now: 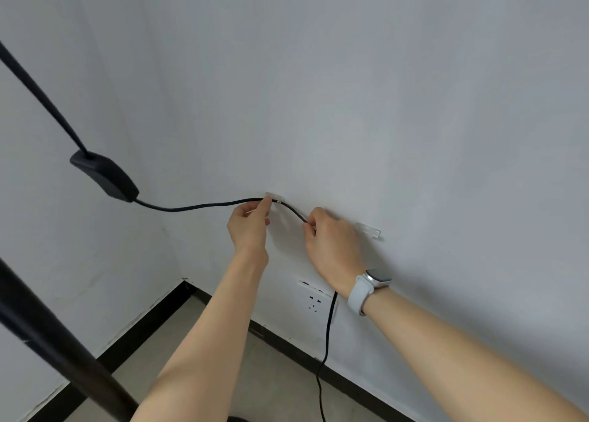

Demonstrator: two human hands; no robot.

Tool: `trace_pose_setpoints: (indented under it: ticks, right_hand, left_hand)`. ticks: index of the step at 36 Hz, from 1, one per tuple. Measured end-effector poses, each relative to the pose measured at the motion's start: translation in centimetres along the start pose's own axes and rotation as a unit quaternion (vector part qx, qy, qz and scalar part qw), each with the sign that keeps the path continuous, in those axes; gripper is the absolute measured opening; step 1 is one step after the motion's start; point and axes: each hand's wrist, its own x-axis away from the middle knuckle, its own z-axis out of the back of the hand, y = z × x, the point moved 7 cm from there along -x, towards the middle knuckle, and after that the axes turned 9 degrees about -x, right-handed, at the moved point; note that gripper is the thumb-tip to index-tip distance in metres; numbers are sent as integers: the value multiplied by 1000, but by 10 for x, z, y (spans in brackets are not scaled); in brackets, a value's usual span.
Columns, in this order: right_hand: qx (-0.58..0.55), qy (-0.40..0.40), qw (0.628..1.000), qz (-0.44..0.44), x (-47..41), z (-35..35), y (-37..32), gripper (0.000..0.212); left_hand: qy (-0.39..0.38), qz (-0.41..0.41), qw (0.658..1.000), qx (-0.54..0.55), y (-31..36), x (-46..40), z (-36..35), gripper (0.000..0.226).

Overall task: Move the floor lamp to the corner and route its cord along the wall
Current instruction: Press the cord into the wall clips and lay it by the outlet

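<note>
While the lamp pole [54,342] already stands close to the corner at the lower left, the work in hand appears to be the cord routing. The black cord [197,205] leaves the inline switch box [105,176], which hangs in the air near the corner, and runs right along the wall [414,102] to a clear adhesive clip [274,196]. The left hand [250,227] pinches the cord just at that clip, thumb and forefinger closed on it, the other fingers curled. The right hand [331,246] is closed around the cord just beside, a little lower and to the right; between the two hands a short stretch of cord curves downward. From under the right wrist, which wears a white watch [369,287], the cord drops past the wall socket [314,299] to the floor [223,373]. Whether the cord is fully seated in the first clip cannot be told.

A second clear clip [368,230] sits empty on the wall just right of the right hand. The next move likely calls for pressing the cord home in the first clip, then sliding the right hand along to draw out the slack and push the cord into the second clip, keeping the run flat against the wall without pulling the first clip loose.
</note>
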Motion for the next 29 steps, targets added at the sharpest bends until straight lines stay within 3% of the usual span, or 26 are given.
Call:
trace_pose_setpoints:
  ticks: [8,14,19,24,29]
  right_hand:
    - [-125,-13,990,-63,57,16,52,3]
    - [-139,57,984,-93,79,61,78,18]
    - [2,93,996,0,66,90,51,9]
    - [160,33,986,29,51,98,34,12]
    - [246,-26,968,36,38,97,23,13]
  left_hand:
    - [-31,27,999,26,-1,-3,0,11]
    - [-33,25,999,31,-2,-3,-1,13]
    - [-27,37,998,46,-6,0,-5,14]
    - [-26,54,998,37,-4,-2,-1,17]
    - [-13,37,998,40,4,-3,5,14]
